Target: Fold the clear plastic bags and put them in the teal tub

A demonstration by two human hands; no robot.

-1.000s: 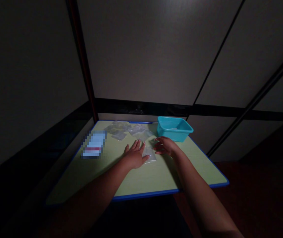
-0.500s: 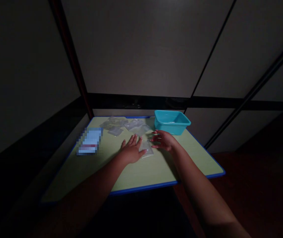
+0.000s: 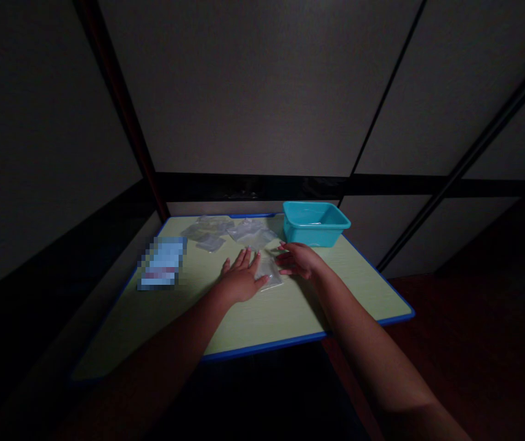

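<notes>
A clear plastic bag (image 3: 271, 273) lies flat near the middle of the table. Spread over its left side is my left hand (image 3: 241, 280), fingers stretched out and thumb on the bag. My right hand (image 3: 299, 260) is at the bag's right edge with its fingers apart and slightly curled; whether the fingertips touch the bag I cannot tell. Part of the bag is hidden under my left hand.
More clear plastic bags (image 3: 250, 234) lie along the back of the pale, blue-edged table (image 3: 262, 324). At the back right stands a turquoise plastic basin (image 3: 315, 236). A blurred-out light blue rectangular thing (image 3: 163, 262) lies at the left edge. Wall panels rise behind.
My right hand has come slightly closer to the bag's right edge. My left hand stays spread on the bag. The whole view has shifted a little.
</notes>
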